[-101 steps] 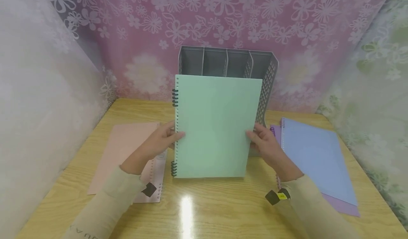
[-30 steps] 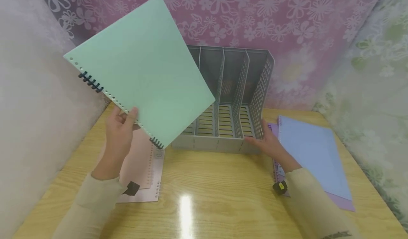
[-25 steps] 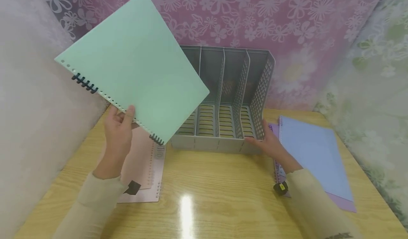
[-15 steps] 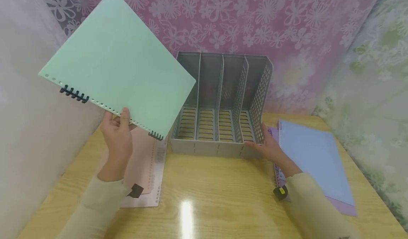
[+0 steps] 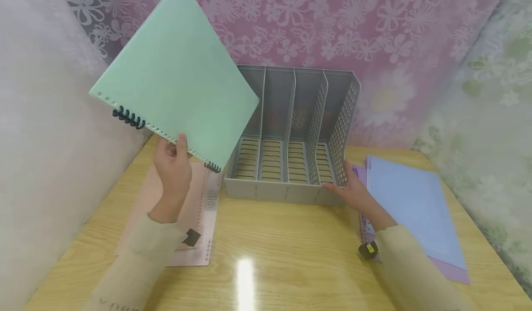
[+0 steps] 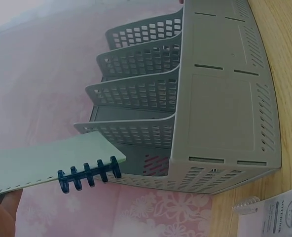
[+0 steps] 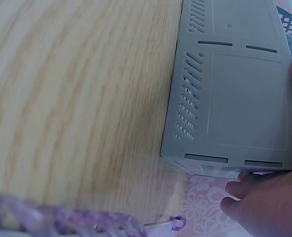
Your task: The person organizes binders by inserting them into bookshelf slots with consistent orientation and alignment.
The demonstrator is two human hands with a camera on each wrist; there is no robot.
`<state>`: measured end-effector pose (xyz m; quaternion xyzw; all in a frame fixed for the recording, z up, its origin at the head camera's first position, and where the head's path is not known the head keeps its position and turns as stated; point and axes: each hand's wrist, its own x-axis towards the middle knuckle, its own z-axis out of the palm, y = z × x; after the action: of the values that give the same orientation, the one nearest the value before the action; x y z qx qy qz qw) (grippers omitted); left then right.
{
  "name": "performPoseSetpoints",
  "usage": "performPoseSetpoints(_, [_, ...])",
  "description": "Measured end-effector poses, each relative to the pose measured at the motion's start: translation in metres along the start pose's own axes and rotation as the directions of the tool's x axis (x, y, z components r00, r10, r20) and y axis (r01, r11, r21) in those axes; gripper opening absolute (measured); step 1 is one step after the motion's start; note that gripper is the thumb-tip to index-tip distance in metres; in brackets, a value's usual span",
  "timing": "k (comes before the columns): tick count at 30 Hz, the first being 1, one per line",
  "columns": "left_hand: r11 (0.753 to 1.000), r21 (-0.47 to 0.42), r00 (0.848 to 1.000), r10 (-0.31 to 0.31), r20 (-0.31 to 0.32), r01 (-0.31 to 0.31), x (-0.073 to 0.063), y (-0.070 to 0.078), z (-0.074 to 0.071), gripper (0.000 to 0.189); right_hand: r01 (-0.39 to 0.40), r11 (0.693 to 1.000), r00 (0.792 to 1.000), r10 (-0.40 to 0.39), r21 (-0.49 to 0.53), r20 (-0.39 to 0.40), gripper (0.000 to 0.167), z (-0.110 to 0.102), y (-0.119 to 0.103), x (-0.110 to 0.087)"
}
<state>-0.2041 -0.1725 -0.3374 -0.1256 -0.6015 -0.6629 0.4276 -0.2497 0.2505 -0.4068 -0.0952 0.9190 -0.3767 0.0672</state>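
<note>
My left hand (image 5: 173,172) pinches a pale green spiral notebook (image 5: 178,75) by its punched, bound edge, thumb on the cover. The notebook is raised and tilted, with its lower right corner overlapping the left side of a grey file organizer (image 5: 270,191). In the left wrist view, the notebook's dark blue binding rings (image 6: 89,174) are close to the opening of the organizer's end slot. My right hand (image 5: 355,193) grips the organizer's right front corner, thumb over the front lip. The right wrist view shows its fingers (image 7: 254,190) against the organizer's side.
Pink notebooks (image 5: 143,209) lie on the wooden table (image 5: 291,255) at the left, partly under the left forearm. A blue notebook (image 5: 415,209) overlaps a purple one (image 5: 453,272) at the right. Flower-patterned cloth (image 5: 291,25) hangs behind the organizer.
Earlier both hands held the green notebook upright before the organizer. The right hand has moved to the organizer's corner; the left has swung the notebook up leftward, then slightly back right.
</note>
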Motion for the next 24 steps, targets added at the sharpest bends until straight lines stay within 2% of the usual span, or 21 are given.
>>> performPoseSetpoints(4, [0.996,0.089,1.000,0.020,0.009,-0.021,0.000,-0.004,0.006,0.030,-0.019,1.000,1.000,0.019,-0.006,0.005,0.112,-0.001,0.000,-0.002])
performPoseSetpoints(10, [0.973,0.224,0.999,0.042,0.032,-0.048,0.002,-0.012,0.011,0.032,-0.010,1.000,1.000,0.010,0.009,0.007,0.111,0.000,-0.005,-0.003])
performPoseSetpoints(17, [0.953,0.295,0.997,0.052,0.055,-0.066,0.002,-0.018,0.020,0.030,-0.005,1.000,1.000,0.005,0.014,0.002,0.111,0.003,-0.004,-0.003])
performPoseSetpoints(24, [0.917,0.378,0.991,0.113,0.066,-0.130,0.002,-0.022,0.031,0.028,-0.001,1.000,1.000,0.001,-0.008,-0.004,0.109,0.000,-0.005,-0.004])
